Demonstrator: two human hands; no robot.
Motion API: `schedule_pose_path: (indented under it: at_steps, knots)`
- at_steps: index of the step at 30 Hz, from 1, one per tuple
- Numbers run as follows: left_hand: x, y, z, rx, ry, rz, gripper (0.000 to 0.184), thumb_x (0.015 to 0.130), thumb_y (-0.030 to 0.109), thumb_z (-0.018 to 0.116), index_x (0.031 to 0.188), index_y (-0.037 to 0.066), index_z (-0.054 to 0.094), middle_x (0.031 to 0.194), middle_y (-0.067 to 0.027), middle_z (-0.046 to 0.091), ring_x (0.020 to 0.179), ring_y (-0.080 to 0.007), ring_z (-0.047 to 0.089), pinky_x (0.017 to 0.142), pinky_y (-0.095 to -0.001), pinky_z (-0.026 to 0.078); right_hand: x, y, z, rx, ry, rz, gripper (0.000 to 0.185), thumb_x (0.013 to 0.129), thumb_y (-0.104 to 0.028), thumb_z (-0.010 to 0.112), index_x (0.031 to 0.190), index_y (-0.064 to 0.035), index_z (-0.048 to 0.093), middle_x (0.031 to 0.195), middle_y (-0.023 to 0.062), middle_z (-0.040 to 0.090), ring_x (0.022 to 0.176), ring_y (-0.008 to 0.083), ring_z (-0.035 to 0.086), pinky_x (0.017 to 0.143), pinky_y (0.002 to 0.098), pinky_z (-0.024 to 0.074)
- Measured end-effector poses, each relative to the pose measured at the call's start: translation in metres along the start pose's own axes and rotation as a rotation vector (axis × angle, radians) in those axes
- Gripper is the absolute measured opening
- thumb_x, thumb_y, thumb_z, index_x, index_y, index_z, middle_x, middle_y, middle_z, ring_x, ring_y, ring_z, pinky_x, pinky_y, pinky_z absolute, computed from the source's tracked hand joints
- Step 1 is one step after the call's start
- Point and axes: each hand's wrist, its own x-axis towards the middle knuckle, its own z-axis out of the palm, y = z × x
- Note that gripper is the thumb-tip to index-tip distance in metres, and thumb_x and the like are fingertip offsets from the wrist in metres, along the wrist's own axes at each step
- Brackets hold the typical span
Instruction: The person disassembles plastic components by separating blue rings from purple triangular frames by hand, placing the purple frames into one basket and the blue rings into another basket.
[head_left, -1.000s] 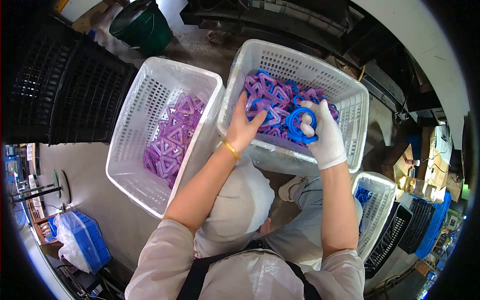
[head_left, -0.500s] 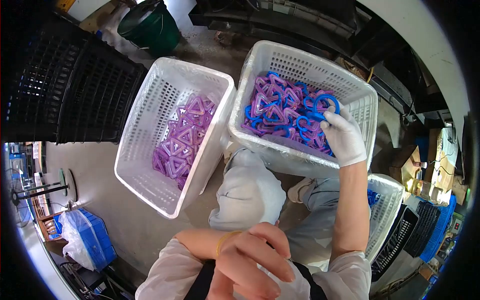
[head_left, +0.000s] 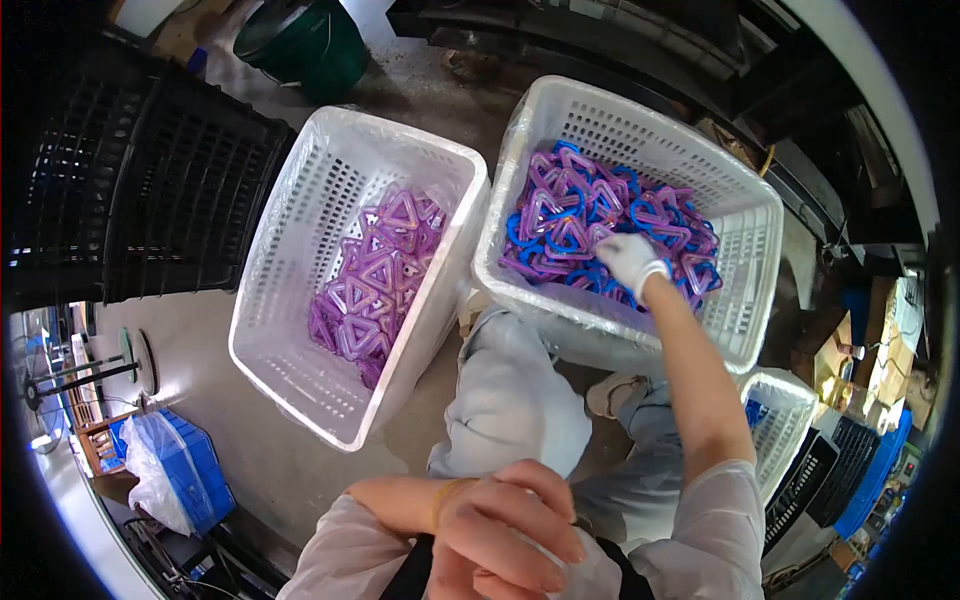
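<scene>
My right hand (head_left: 628, 262), in a white glove, reaches into the white basket (head_left: 750, 290) at the upper right, its fingertips among purple triangles (head_left: 560, 205) and blue rings (head_left: 562, 243). The hand is slightly blurred, and what its fingers touch or grip is hidden. Close to the camera, my bare left hand (head_left: 505, 530) is raised before my chest, fingers curled, a yellow band at the wrist. Whatever it may hold cannot be made out. Another white basket (head_left: 270, 330), on the left, holds purple triangles (head_left: 380, 275) only.
Stacked black crates (head_left: 150, 180) stand at the left, with a green bucket (head_left: 320, 50) behind. A blue crate (head_left: 195, 470) with plastic sits lower left. At the right are a smaller white basket (head_left: 795, 400) with blue pieces, and black crates (head_left: 845, 465).
My left hand has left the right basket and come up to my chest. My right hand, earlier holding blue rings, has moved down among the pieces, and those rings no longer show in it.
</scene>
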Motion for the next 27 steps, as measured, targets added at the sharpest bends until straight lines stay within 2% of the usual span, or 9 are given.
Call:
schedule_pose_path:
  at_steps: [5, 9, 10, 15, 16, 18, 23, 25, 27]
  knots:
    - [-0.012, 0.003, -0.125, 0.871, 0.131, -0.365, 0.03, 0.087, 0.009, 0.063, 0.115, 0.006, 0.051, 0.102, -0.0075, 0.052, 0.088, -0.0195, 0.055, 0.081, -0.0362, 0.045, 0.043, 0.058, 0.05, -0.524, -0.119, -0.395, 0.026, 0.087, -0.015, 0.05, 0.103, -0.0088, 0.07, 0.109, 0.0163, 0.067, 0.103, 0.0326, 0.063, 0.092, 0.0418, 0.0495]
    - [-0.052, -0.03, -0.293, 1.271, 0.451, -0.748, 0.033, 0.093, 0.002, 0.057, 0.125, 0.005, 0.054, 0.099, -0.0044, 0.057, 0.093, -0.012, 0.055, 0.086, -0.0268, 0.045, 0.064, 0.138, 0.016, -0.729, 0.086, -0.15, 0.027, 0.09, -0.018, 0.048, 0.103, -0.0061, 0.069, 0.107, 0.0191, 0.067, 0.105, 0.037, 0.061, 0.095, 0.0429, 0.0463]
    - [-0.076, -0.034, -0.331, 1.439, 0.453, -0.904, 0.032, 0.093, 0.007, 0.059, 0.124, 0.004, 0.055, 0.097, -0.0047, 0.06, 0.089, -0.013, 0.057, 0.082, -0.0274, 0.048, 0.051, 0.117, 0.0, -0.208, 0.279, 0.225, 0.029, 0.09, -0.025, 0.053, 0.103, -0.0031, 0.067, 0.105, 0.0216, 0.067, 0.104, 0.0407, 0.06, 0.092, 0.0451, 0.0459]
    - [-0.205, -0.028, -0.447, 1.741, -0.123, -1.565, 0.053, 0.084, 0.021, 0.067, 0.134, 0.011, 0.05, 0.126, -0.0156, 0.057, 0.116, -0.0331, 0.055, 0.096, -0.0442, 0.047, 0.047, 0.185, -0.016, -0.013, 0.26, 0.354, 0.036, 0.089, -0.032, 0.061, 0.101, 0.0019, 0.064, 0.095, 0.0258, 0.065, 0.088, 0.0414, 0.062, 0.082, 0.0452, 0.0474]
    - [-0.205, -0.036, -0.432, 1.867, -0.203, -1.634, 0.059, 0.083, 0.022, 0.069, 0.136, 0.012, 0.047, 0.131, -0.0161, 0.053, 0.118, -0.0334, 0.054, 0.098, -0.0445, 0.046, 0.054, 0.222, -0.016, -0.052, 0.244, 0.232, 0.025, 0.089, -0.025, 0.063, 0.098, -0.0016, 0.065, 0.077, 0.0041, 0.059, 0.071, 0.0117, 0.056, 0.055, 0.0293, 0.0466]
    - [-0.21, -0.048, -0.421, 2.069, -0.323, -1.666, 0.075, 0.08, 0.024, 0.073, 0.144, 0.013, 0.036, 0.145, -0.0154, 0.039, 0.128, -0.0353, 0.044, 0.104, -0.0446, 0.042, 0.034, 0.161, -0.03, 0.184, 0.09, 0.329, 0.023, 0.09, -0.024, 0.062, 0.099, -0.0031, 0.065, 0.079, 0.0029, 0.059, 0.072, 0.0112, 0.056, 0.054, 0.0267, 0.0471]
    - [-0.297, -0.072, -0.512, 1.862, 0.124, -1.575, 0.06, 0.091, 0.013, 0.055, 0.146, 0.017, 0.032, 0.142, -0.0165, 0.043, 0.125, -0.0374, 0.048, 0.101, -0.0508, 0.043, -0.028, 0.016, -0.059, 0.614, -0.034, 0.359, 0.026, 0.093, -0.02, 0.06, 0.11, -0.0002, 0.064, 0.099, 0.0067, 0.061, 0.087, 0.0158, 0.061, 0.074, 0.0276, 0.0546]
    - [-0.254, -0.076, -0.469, 1.894, 0.117, -1.77, 0.054, 0.09, 0.013, 0.054, 0.142, 0.013, 0.037, 0.139, -0.022, 0.044, 0.121, -0.0417, 0.051, 0.1, -0.048, 0.045, -0.041, -0.004, -0.064, 0.896, -0.081, 0.36, 0.028, 0.093, -0.019, 0.061, 0.112, 0.0022, 0.062, 0.103, 0.0077, 0.062, 0.092, 0.017, 0.06, 0.077, 0.0297, 0.0537]
    - [-0.279, -0.075, -0.474, 1.811, 0.008, -1.617, 0.043, 0.09, 0.014, 0.053, 0.131, 0.007, 0.044, 0.122, -0.0266, 0.056, 0.114, -0.0429, 0.055, 0.093, -0.0469, 0.049, -0.052, -0.025, -0.066, 1.063, -0.116, 0.34, 0.03, 0.094, -0.018, 0.063, 0.114, 0.0045, 0.06, 0.107, 0.0086, 0.063, 0.096, 0.0181, 0.06, 0.08, 0.0318, 0.0527]
